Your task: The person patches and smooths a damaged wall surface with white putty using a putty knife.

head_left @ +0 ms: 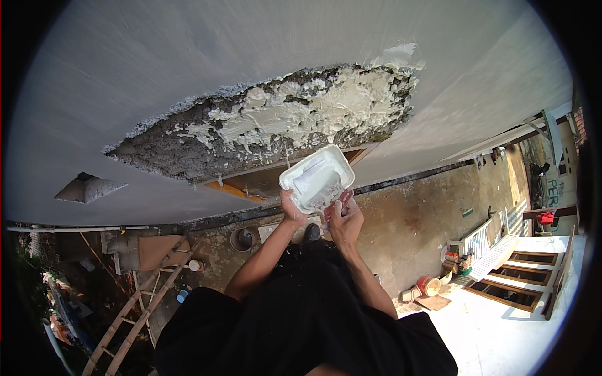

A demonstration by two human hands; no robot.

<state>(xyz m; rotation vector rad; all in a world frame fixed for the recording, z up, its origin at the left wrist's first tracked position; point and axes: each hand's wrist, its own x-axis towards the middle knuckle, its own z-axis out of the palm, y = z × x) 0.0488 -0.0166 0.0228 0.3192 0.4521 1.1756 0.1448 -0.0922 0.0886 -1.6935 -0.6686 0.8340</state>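
My left hand [292, 207] grips the near left rim of a shallow white plastic tray [346, 164] with white paste in it. Closed around a red flat tool [338, 205] smeared with white, my right hand [347, 223] is at the tray's near right corner. The tool's tip lies over the tray's edge; its exact kind is hard to make out. Just beyond the tray, the grey wall [188, 56] has a long rough patch [169, 150] of bare, broken surface. White paste [320, 106] covers much of its middle and right part, with ragged lumps.
A smaller hole [88, 189] is in the wall at left. Below stand a bucket [241, 239] and, at lower left, a bamboo ladder [135, 313]. Tipped buckets [428, 286], a white slatted bench [480, 241] and wooden frames [514, 282] are at right.
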